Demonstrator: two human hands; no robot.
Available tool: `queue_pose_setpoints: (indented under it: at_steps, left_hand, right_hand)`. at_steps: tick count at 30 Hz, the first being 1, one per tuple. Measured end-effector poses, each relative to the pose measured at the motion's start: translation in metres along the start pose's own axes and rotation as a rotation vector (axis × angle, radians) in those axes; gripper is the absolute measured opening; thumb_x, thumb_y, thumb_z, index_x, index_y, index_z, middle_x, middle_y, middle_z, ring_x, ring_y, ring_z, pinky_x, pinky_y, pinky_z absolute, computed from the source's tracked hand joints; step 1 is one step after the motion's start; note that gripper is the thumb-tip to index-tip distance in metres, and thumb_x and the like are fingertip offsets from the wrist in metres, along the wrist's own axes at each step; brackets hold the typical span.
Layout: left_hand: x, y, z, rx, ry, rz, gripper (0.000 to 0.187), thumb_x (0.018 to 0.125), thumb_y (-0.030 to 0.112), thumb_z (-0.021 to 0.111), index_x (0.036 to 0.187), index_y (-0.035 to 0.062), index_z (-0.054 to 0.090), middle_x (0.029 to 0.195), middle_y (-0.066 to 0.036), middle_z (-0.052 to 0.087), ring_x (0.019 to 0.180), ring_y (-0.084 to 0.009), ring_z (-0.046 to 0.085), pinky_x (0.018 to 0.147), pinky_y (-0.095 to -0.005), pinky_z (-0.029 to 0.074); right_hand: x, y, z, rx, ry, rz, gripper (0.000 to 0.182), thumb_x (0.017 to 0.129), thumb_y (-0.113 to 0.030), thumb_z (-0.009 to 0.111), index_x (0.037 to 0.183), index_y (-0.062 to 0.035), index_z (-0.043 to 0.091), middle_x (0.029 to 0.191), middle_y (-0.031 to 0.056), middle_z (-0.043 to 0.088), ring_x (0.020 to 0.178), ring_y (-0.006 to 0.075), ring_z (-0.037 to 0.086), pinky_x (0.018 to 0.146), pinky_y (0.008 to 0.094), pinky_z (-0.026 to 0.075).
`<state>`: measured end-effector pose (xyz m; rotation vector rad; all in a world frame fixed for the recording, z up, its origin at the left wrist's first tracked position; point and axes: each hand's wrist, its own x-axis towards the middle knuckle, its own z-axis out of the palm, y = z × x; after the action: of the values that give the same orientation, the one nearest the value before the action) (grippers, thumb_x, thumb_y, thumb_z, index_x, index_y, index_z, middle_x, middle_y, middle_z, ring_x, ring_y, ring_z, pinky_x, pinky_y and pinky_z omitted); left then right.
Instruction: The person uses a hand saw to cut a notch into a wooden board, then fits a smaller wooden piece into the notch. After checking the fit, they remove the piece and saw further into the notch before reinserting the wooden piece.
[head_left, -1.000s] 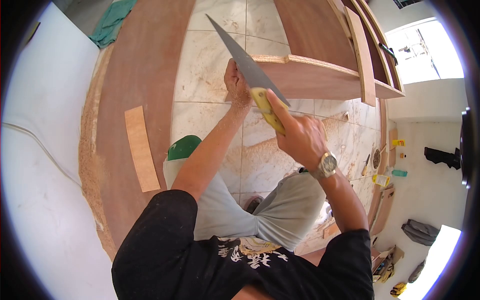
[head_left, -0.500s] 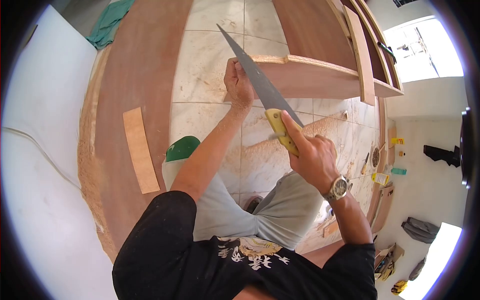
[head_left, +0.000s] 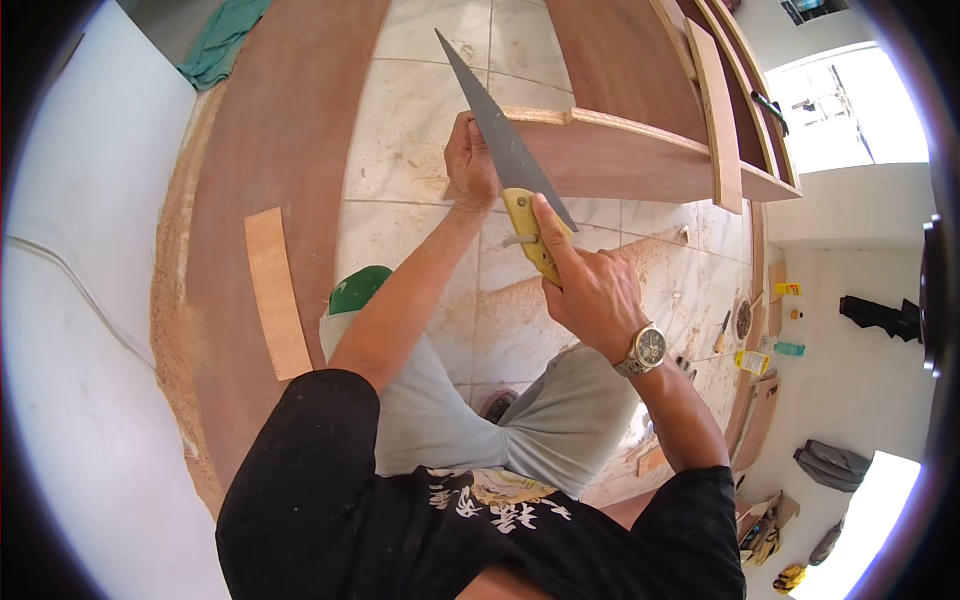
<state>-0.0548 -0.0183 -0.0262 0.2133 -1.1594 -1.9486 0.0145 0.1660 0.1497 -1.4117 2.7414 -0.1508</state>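
Handsaw, one, blade over the left end of the plank; right hand, fingers wrapped round its handle; left hand, fingers curled at that end, hold unclear to me; hazards, I judge: skipping blade meeting left knuckles, loose plank binding teeth; plank's upper edge stepped; open tiled floor beyond

The bare left hand is curled in a grip, its arm stretched forward; the bare right hand is clenched, index finger extended, forearm slanting inward.
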Motion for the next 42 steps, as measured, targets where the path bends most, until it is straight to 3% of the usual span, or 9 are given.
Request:
queue_pose_setpoints:
  at_steps: [6, 10, 16, 19, 22, 25, 31, 37, 42]
  left_hand:
    - [0.002, -0.003, 0.0, 0.06, 0.04, 0.009, 0.037, 0.113, 0.036, 0.044, 0.103, 0.0043, 0.061, 0.085, 0.001, 0.063, 0.076, -0.0067, 0.056, 0.07, -0.0231, 0.048]
    - [0.002, 0.002, 0.007, 0.066, 0.077, 0.054, 0.034, 0.113, 0.033, 0.045, 0.103, 0.004, 0.061, 0.084, 0.0, 0.063, 0.076, -0.0069, 0.056, 0.07, -0.0236, 0.048]
    - [0.005, 0.001, 0.002, 0.023, 0.02, -0.014, 0.031, 0.113, 0.034, 0.044, 0.101, 0.0084, 0.057, 0.084, 0.002, 0.06, 0.074, -0.0055, 0.057, 0.063, -0.0226, 0.049]
    - [0.002, -0.004, 0.001, -0.034, 0.004, -0.011, 0.027, 0.112, 0.031, 0.047, 0.102, 0.0087, 0.057, 0.084, 0.001, 0.062, 0.073, -0.0063, 0.059, 0.063, -0.023, 0.05]
    - [0.001, -0.005, 0.004, -0.123, 0.007, 0.062, 0.028, 0.112, 0.028, 0.047, 0.102, 0.0061, 0.06, 0.084, 0.0, 0.063, 0.075, -0.0069, 0.058, 0.065, -0.0235, 0.049]
    - [0.002, -0.005, 0.004, -0.15, 0.027, 0.055, 0.031, 0.113, 0.029, 0.047, 0.101, 0.0043, 0.06, 0.085, -0.001, 0.063, 0.076, -0.0072, 0.058, 0.067, -0.0239, 0.049]
    - [0.007, 0.0, 0.003, 0.006, 0.043, 0.028, 0.025, 0.111, 0.026, 0.05, 0.101, 0.0056, 0.06, 0.088, -0.002, 0.065, 0.077, -0.0083, 0.06, 0.067, -0.0244, 0.051]
    - [-0.001, -0.003, 0.005, -0.043, 0.064, 0.044, 0.033, 0.113, 0.033, 0.047, 0.102, 0.0043, 0.06, 0.088, -0.003, 0.066, 0.078, -0.0096, 0.06, 0.072, -0.0254, 0.051]
    - [0.002, 0.009, 0.008, 0.002, 0.041, 0.009, 0.035, 0.113, 0.034, 0.046, 0.105, 0.0031, 0.061, 0.091, -0.004, 0.067, 0.081, -0.0101, 0.06, 0.075, -0.0255, 0.051]
  right_hand:
    - [-0.028, 0.012, -0.013, 0.0, -0.035, -0.027, 0.092, 0.078, -0.009, 0.067, 0.163, -0.0193, 0.031, 0.064, 0.0081, 0.066, 0.052, 0.029, 0.064, 0.052, 0.0439, 0.051]
    - [0.029, 0.016, -0.001, -0.046, 0.026, -0.001, 0.086, 0.078, -0.009, 0.067, 0.159, -0.023, 0.039, 0.065, 0.0084, 0.068, 0.052, 0.0306, 0.064, 0.053, 0.0449, 0.052]
    - [-0.011, 0.006, -0.009, 0.008, -0.035, 0.024, 0.08, 0.08, -0.009, 0.066, 0.155, -0.021, 0.045, 0.064, 0.0105, 0.067, 0.052, 0.0329, 0.063, 0.054, 0.047, 0.052]
    - [0.008, 0.011, -0.007, 0.032, -0.024, 0.027, 0.078, 0.08, -0.009, 0.067, 0.154, -0.0207, 0.047, 0.063, 0.0113, 0.066, 0.052, 0.0327, 0.063, 0.053, 0.0464, 0.051]
    - [0.055, 0.017, 0.007, 0.022, 0.141, -0.105, 0.081, 0.078, -0.007, 0.068, 0.155, -0.0212, 0.046, 0.062, 0.0111, 0.065, 0.052, 0.0322, 0.064, 0.053, 0.0458, 0.052]
    - [0.067, 0.016, 0.009, 0.001, 0.107, -0.081, 0.087, 0.078, -0.007, 0.068, 0.159, -0.0241, 0.042, 0.063, 0.0117, 0.067, 0.058, 0.0345, 0.067, 0.058, 0.0455, 0.054]
    - [-0.013, 0.035, -0.016, -0.007, -0.039, -0.009, 0.087, 0.077, -0.006, 0.068, 0.158, -0.0259, 0.042, 0.065, 0.0125, 0.068, 0.057, 0.0345, 0.066, 0.058, 0.045, 0.054]
    - [0.08, 0.029, 0.009, -0.061, 0.113, -0.15, 0.088, 0.075, -0.006, 0.068, 0.157, -0.0266, 0.044, 0.061, 0.0096, 0.067, 0.051, 0.0287, 0.065, 0.053, 0.0437, 0.052]
    - [0.004, 0.048, -0.005, 0.02, 0.032, -0.068, 0.089, 0.076, -0.008, 0.07, 0.158, -0.029, 0.043, 0.061, 0.0111, 0.067, 0.052, 0.0319, 0.065, 0.055, 0.0439, 0.053]
